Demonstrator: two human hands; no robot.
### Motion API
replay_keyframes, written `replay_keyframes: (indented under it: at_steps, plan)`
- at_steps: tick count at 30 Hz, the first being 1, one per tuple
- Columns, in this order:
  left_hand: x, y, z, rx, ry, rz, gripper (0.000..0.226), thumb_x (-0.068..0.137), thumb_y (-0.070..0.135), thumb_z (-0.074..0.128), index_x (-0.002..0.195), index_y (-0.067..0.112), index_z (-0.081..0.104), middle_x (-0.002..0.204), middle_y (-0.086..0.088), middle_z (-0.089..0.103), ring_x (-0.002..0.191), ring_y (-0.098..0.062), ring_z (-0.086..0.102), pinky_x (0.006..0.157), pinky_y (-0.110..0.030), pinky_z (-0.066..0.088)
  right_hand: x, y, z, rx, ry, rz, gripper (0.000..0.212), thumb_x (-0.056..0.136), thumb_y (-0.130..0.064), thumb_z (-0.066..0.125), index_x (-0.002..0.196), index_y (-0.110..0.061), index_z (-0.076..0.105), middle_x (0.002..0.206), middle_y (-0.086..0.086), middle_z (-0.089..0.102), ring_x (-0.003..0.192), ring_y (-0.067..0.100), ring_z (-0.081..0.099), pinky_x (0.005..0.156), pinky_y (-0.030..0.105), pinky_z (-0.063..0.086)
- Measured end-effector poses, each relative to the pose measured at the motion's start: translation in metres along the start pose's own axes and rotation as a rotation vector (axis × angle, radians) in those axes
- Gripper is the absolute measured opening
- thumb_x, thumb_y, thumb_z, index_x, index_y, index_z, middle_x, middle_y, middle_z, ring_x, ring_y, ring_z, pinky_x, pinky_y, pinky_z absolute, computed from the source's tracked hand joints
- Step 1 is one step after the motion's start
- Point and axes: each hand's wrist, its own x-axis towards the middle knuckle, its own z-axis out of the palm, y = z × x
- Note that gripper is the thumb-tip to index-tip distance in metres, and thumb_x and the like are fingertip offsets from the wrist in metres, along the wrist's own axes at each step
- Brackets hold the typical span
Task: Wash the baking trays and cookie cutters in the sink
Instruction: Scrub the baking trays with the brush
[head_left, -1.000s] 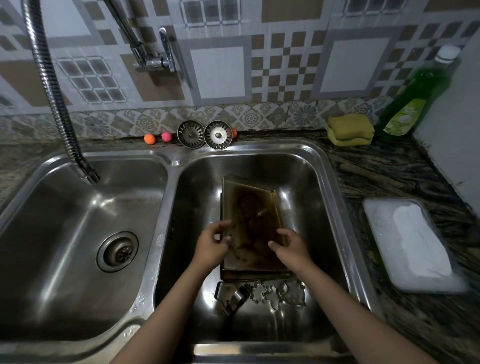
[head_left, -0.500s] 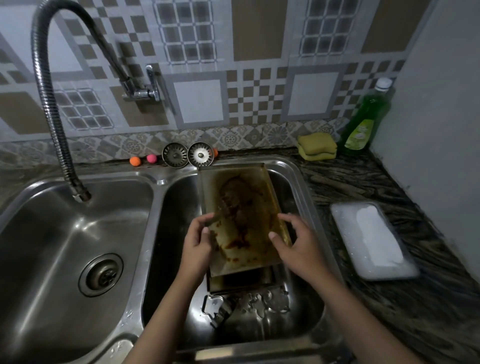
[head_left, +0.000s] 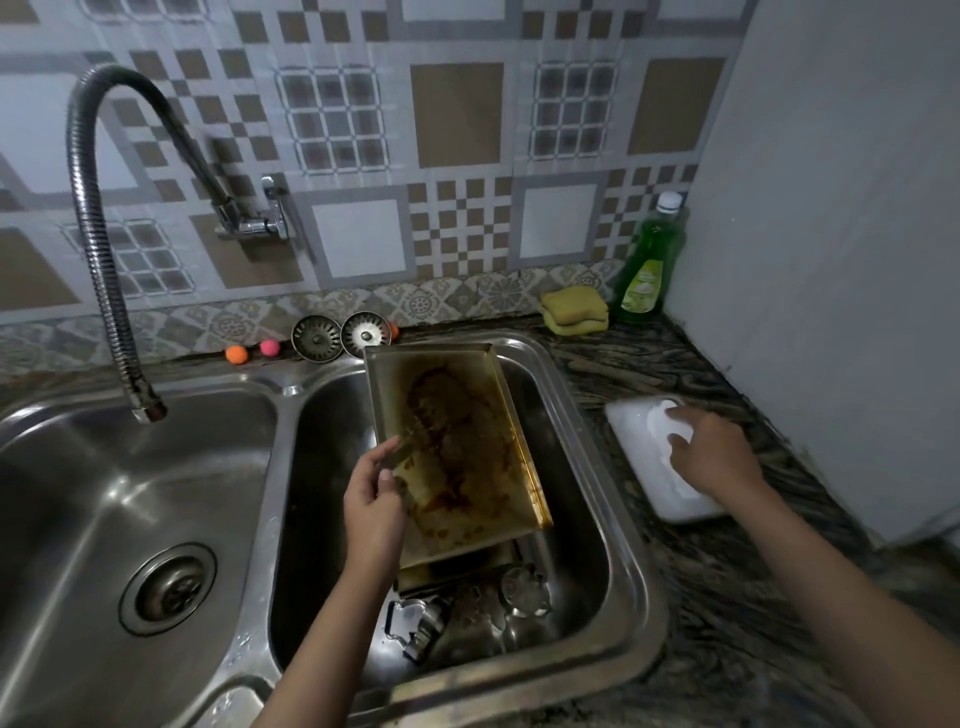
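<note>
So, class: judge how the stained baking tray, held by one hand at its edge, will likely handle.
The baking tray looks like stiff thin metal, so probably rigid and fairly light. Gripped only by the left hand at one edge, it may tip; its greasy-looking stains suggest slipperiness.

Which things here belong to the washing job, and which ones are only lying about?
For the job: baking tray held by the left hand, cookie cutters, right basin, white tray of powder under the right hand, sponge, soap bottle, tap.

Lying about: two strainers, small balls.
</note>
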Motion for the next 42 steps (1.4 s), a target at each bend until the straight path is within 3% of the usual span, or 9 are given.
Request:
replay_keyframes:
  at_steps: [6, 9, 13, 18, 24, 28, 33, 38, 42]
  plan:
    - [-0.006, 0.003, -0.008, 0.021, 0.006, 0.071, 0.042, 0.097, 0.002, 0.038, 0.104, 0.036, 0.061, 0.106, 0.005, 0.066, 0.05, -0.003, 0.044, 0.048, -0.019, 0.04, -0.013, -0.024, -0.019, 0.129, 0.069, -0.199, 0.049, 0.085, -0.03, 0.068, 0.132, -0.026, 0.056, 0.131, 0.009, 0.058, 0.117, 0.03, 0.055, 0.086, 0.031, 0.044]
    - [-0.009, 0.008, -0.01, 0.1, 0.018, 0.122, 0.034, 0.097, 0.004, 0.039, 0.108, 0.03, 0.059, 0.096, 0.0, 0.066, 0.049, -0.008, 0.04, 0.051, -0.027, 0.038, -0.032, -0.057, -0.025, 0.214, 0.127, -0.338, 0.062, 0.075, -0.035, 0.078, 0.132, -0.03, 0.055, 0.12, 0.008, 0.06, 0.107, 0.026, 0.057, 0.082, 0.034, 0.047]
    - [-0.014, 0.02, -0.008, 0.194, 0.024, 0.242, 0.027, 0.097, 0.009, 0.042, 0.109, 0.026, 0.059, 0.073, 0.002, 0.061, 0.046, -0.005, 0.042, 0.049, -0.027, 0.038, -0.066, -0.116, -0.008, 0.456, 0.013, -0.446, 0.069, 0.074, -0.03, 0.079, 0.135, -0.036, 0.049, 0.11, 0.003, 0.053, 0.095, 0.019, 0.053, 0.075, 0.032, 0.054]
    - [-0.023, 0.033, -0.004, 0.197, 0.073, 0.289, 0.027, 0.096, 0.005, 0.044, 0.111, 0.021, 0.06, 0.09, -0.009, 0.067, 0.066, -0.016, 0.054, 0.065, -0.031, 0.045, -0.084, -0.164, 0.045, 0.409, 0.016, -0.616, 0.065, 0.077, -0.033, 0.076, 0.137, -0.032, 0.05, 0.093, -0.003, 0.048, 0.085, 0.015, 0.05, 0.062, 0.006, 0.035]
    - [-0.039, 0.037, -0.01, 0.163, 0.075, 0.37, 0.031, 0.095, 0.004, 0.046, 0.11, 0.029, 0.058, 0.077, 0.005, 0.064, 0.055, -0.007, 0.051, 0.053, -0.023, 0.042, -0.056, -0.191, 0.053, 0.483, 0.126, -0.429, 0.062, 0.079, -0.03, 0.074, 0.136, -0.022, 0.052, 0.113, 0.008, 0.056, 0.104, 0.024, 0.055, 0.079, 0.027, 0.045]
    - [-0.033, 0.035, -0.021, 0.125, 0.174, 0.345, 0.028, 0.095, 0.003, 0.047, 0.113, 0.02, 0.058, 0.093, 0.011, 0.066, 0.076, -0.002, 0.061, 0.065, -0.015, 0.047, -0.094, -0.2, 0.078, 0.503, 0.046, -0.758, 0.06, 0.075, -0.031, 0.075, 0.131, -0.02, 0.057, 0.085, 0.002, 0.052, 0.076, 0.019, 0.055, 0.065, 0.02, 0.039]
    - [-0.04, 0.036, -0.026, 0.1, 0.094, 0.392, 0.031, 0.096, 0.011, 0.046, 0.108, 0.037, 0.055, 0.071, 0.0, 0.059, 0.049, -0.01, 0.047, 0.047, -0.027, 0.039, -0.05, -0.2, 0.051, 0.5, 0.124, -0.491, 0.061, 0.081, -0.029, 0.074, 0.136, -0.019, 0.051, 0.108, 0.01, 0.059, 0.094, 0.019, 0.056, 0.071, 0.023, 0.043]
    - [-0.033, 0.033, -0.034, 0.053, 0.12, 0.353, 0.029, 0.096, 0.012, 0.046, 0.11, 0.035, 0.056, 0.095, 0.015, 0.066, 0.083, -0.006, 0.064, 0.071, -0.027, 0.054, -0.095, -0.203, 0.066, 0.498, 0.046, -0.797, 0.059, 0.076, -0.03, 0.076, 0.13, -0.016, 0.057, 0.082, 0.004, 0.054, 0.072, 0.017, 0.053, 0.061, 0.015, 0.036]
    - [-0.039, 0.032, -0.036, 0.053, 0.079, 0.389, 0.024, 0.094, 0.025, 0.045, 0.11, 0.039, 0.056, 0.086, 0.003, 0.064, 0.065, -0.029, 0.058, 0.056, -0.039, 0.05, -0.048, -0.203, 0.04, 0.506, 0.086, -0.51, 0.061, 0.081, -0.026, 0.074, 0.137, -0.016, 0.05, 0.109, 0.01, 0.059, 0.093, 0.02, 0.057, 0.069, 0.026, 0.05]
